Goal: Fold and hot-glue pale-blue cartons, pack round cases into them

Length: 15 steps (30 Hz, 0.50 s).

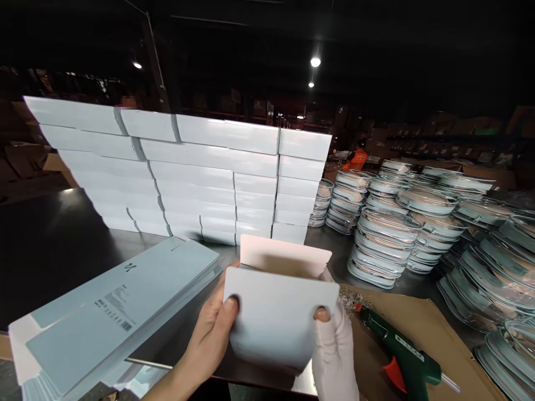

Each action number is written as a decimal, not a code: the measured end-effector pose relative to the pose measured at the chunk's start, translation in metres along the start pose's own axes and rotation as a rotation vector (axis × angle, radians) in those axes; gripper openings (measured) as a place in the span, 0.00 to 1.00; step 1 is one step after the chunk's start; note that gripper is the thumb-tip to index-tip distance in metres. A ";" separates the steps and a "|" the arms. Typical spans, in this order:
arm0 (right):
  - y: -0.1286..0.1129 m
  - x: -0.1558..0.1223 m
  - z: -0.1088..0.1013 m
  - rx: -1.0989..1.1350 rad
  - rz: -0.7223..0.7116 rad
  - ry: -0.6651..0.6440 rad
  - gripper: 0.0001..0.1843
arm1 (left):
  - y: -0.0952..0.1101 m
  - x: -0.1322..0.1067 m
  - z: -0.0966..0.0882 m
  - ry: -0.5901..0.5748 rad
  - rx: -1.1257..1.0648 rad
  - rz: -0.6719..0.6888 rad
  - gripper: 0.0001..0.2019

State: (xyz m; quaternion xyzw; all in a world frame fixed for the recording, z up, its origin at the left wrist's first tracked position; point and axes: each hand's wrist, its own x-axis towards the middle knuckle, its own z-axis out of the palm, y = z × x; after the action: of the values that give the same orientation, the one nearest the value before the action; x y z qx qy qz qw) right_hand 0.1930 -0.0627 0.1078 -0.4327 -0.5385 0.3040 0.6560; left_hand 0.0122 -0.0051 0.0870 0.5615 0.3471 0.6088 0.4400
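Note:
Between my two hands is a pale blue-white carton (276, 317), its flaps standing up and its mouth facing away from me. My left hand (215, 317), bare, grips the left side with the thumb on the near panel. On the right side, my right hand (334, 340) wears a white glove with the thumb tip exposed, and that thumb presses the near panel too. Most fingers of both hands are hidden behind the carton. Left of it lies a stack of flattened cartons (125, 306) with printed text and a barcode. A green glue gun (401, 345) lies right of my gloved hand.
A wall of stacked white boxes (200, 178) spans the back of the dark table (37, 234). Piles of round, clear-wrapped items (384, 245) crowd the right. Under the glue gun is a cardboard sheet (434, 323). Farther back, a person in orange (356, 159) is visible.

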 end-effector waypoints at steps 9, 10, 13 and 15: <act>-0.003 -0.010 -0.030 -0.205 -0.009 -0.023 0.34 | 0.038 -0.015 -0.027 -0.202 0.395 -0.001 0.26; -0.005 -0.011 -0.051 -0.287 0.022 -0.042 0.36 | 0.040 -0.016 -0.035 -0.194 0.423 0.016 0.26; -0.006 -0.018 -0.127 -0.832 0.311 0.078 0.35 | 0.033 -0.022 -0.044 -0.069 0.426 0.014 0.24; -0.003 -0.026 -0.174 -1.089 0.520 0.193 0.23 | 0.020 -0.033 -0.037 -0.084 0.398 -0.002 0.24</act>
State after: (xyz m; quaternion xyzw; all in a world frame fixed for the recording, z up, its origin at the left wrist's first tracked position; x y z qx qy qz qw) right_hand 0.3556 -0.1279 0.0911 -0.8487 -0.4316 0.0947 0.2906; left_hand -0.0282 -0.0407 0.0882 0.6619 0.4425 0.5038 0.3351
